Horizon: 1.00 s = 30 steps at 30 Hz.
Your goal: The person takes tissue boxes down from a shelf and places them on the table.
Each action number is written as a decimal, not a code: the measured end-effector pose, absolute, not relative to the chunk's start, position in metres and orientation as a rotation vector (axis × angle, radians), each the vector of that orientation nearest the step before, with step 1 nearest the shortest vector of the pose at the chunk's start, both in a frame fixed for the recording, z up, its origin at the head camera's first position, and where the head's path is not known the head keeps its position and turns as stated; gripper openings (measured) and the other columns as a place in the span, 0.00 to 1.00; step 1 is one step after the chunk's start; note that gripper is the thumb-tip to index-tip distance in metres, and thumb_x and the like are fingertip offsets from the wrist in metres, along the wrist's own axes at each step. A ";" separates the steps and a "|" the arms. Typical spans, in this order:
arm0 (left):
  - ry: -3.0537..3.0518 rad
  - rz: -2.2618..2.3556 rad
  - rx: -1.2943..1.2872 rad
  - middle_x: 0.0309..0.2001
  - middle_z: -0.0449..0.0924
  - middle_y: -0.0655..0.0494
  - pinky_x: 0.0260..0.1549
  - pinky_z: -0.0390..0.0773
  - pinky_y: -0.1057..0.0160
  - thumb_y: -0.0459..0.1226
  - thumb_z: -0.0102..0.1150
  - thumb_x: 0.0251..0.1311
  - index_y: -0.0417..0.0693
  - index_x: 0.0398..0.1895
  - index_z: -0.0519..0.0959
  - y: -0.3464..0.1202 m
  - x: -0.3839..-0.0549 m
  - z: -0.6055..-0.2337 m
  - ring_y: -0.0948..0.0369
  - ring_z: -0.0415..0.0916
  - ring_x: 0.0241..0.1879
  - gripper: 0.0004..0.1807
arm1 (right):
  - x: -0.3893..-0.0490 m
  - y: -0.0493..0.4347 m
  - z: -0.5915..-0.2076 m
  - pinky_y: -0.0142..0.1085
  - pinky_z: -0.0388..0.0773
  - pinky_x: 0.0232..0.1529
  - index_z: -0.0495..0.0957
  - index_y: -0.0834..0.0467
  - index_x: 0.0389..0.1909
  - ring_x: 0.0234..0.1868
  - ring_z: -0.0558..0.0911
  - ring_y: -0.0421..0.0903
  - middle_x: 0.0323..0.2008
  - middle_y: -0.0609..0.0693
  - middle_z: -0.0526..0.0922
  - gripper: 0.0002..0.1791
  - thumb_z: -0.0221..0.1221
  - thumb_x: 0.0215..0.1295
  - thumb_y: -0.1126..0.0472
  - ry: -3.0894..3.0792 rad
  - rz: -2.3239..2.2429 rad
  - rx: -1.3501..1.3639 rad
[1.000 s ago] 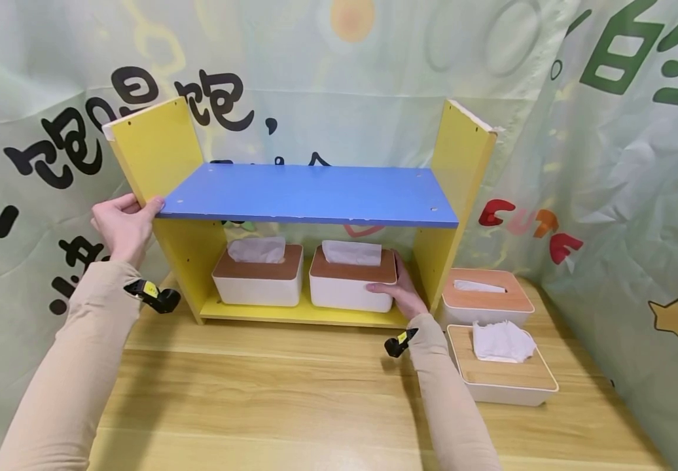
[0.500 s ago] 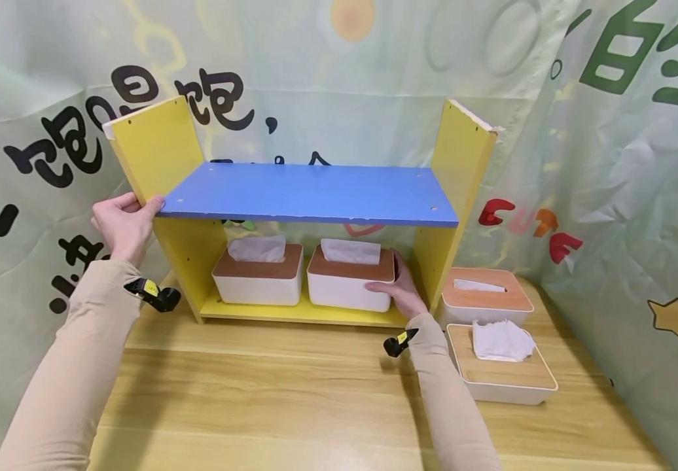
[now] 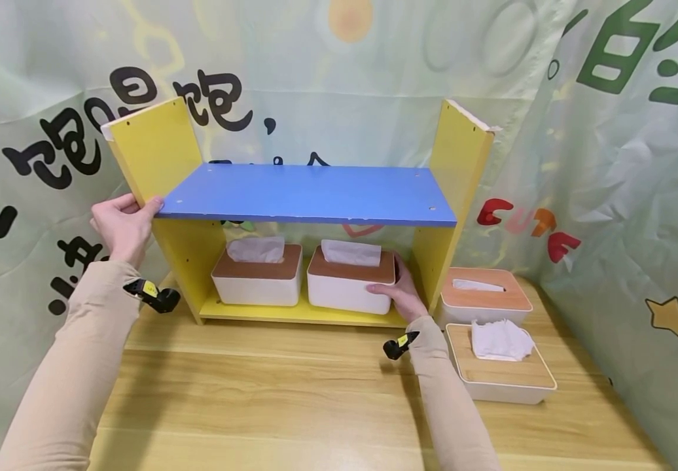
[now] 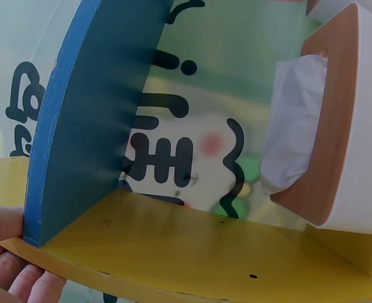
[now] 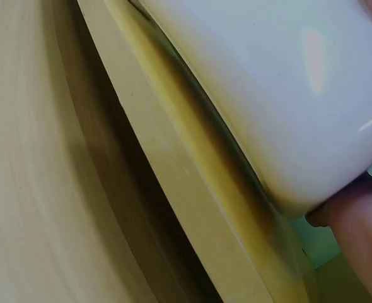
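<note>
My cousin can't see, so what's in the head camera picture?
A person's right hand grips a white tissue box inside a yellow-and-blue shelf, beside another box, while the left hand grips the shelf's edge. Two more boxes sit on the wooden table, right of the shelf.

Our wooden desk (image 3: 268, 392) bears a shelf (image 3: 309, 193)
We see a near tissue box (image 3: 510, 376) and far tissue box (image 3: 483, 296) on the desk; the shelf's bottom board (image 3: 256, 312) carries the left box (image 3: 256, 292); whether the right box (image 3: 339, 291) touches it, we cannot tell.
</note>
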<state>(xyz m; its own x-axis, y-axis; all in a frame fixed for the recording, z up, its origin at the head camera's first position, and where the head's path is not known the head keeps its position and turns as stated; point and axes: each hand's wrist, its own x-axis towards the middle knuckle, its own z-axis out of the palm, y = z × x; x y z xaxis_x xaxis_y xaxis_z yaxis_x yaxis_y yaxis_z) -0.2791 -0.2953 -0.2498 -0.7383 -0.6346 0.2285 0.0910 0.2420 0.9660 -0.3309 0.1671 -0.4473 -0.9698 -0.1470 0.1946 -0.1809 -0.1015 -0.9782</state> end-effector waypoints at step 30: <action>-1.936 -1.534 0.521 0.13 0.72 0.90 0.40 0.76 0.82 0.41 0.72 0.56 0.46 0.61 0.80 -0.296 -0.279 -0.250 0.81 0.79 0.44 0.28 | -0.310 0.173 -0.443 0.54 0.40 0.81 0.39 0.60 0.81 0.82 0.40 0.54 0.82 0.58 0.40 0.63 0.70 0.50 0.72 -2.135 2.160 0.467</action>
